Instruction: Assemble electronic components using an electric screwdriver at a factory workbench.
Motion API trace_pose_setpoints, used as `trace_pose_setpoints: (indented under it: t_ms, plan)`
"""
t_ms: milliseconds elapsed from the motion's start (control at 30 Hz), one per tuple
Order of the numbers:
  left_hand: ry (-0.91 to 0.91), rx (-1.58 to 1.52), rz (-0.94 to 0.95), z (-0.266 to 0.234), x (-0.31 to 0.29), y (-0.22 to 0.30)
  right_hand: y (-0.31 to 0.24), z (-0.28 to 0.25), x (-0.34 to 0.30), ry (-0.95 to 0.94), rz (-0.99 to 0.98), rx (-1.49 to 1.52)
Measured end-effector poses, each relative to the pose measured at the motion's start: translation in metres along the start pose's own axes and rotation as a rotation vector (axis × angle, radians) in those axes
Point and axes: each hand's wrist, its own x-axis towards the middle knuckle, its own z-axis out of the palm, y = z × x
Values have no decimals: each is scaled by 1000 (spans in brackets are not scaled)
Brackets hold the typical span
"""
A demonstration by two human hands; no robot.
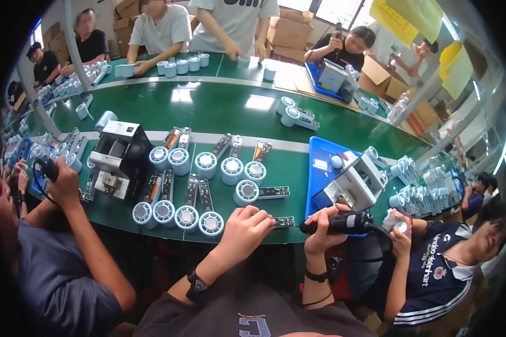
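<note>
My left hand (244, 231) is closed over the round end of a light-blue handheld fan. That fan's open handle, with a circuit board (284, 222) in it, sticks out to the right of my fingers; its head is hidden under my hand. In my right hand (322, 231) is a black electric screwdriver (349, 223), lying roughly level, with a cord at its right end. Just beyond my left hand lies another light-blue fan (247, 192) with its board showing. Several more fans (186, 217) stand in rows to the left, grilles facing up.
A white-and-black machine (118, 157) stands at the left, and a blue tray (315, 163) holding a similar machine (354, 182) at the right. Co-workers sit close on both sides; the right one holds a white part (398, 223). More people work across the green table (208, 106).
</note>
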Motion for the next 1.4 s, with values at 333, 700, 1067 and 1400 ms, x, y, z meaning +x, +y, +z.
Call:
trace_pose_setpoints:
  t_ms: [333, 700, 1067, 1400]
  plan:
    - [25, 62, 22, -5, -2, 5, 32, -7, -3, 66, 32, 140]
    - [30, -49, 37, -4, 0, 6, 34, -11, -7, 94, 26, 39]
    - [-42, -105, 2, 6, 13, 9, 65, -18, -24, -47, -70, -43]
    - [-37, -102, -51, 6, 15, 7, 42, -19, -18, -15, -22, 53]
